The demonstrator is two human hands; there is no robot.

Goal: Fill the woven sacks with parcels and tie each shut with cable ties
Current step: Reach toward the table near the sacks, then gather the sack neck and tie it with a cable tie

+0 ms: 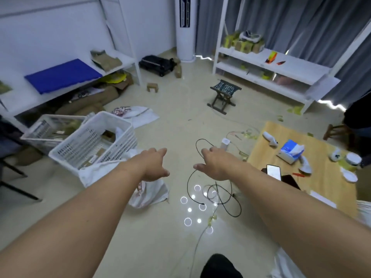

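- Lying crumpled on the floor, the woven sack sits just below the left hand, nearer to it than to the right hand.
- Left fingers: spread, empty, above the sack.
- Right fingers: loosely extended, empty, over a black cable.
- White basket with parcels: left of the sack.

Pale floor carries baskets, sack, stool.

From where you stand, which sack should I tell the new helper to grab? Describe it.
Start at the tilted white basket left of the floor. A white woven sack lies crumpled on the tiles at its near corner, under the left hand. Red print marks it; the other sack lies flat farther back.
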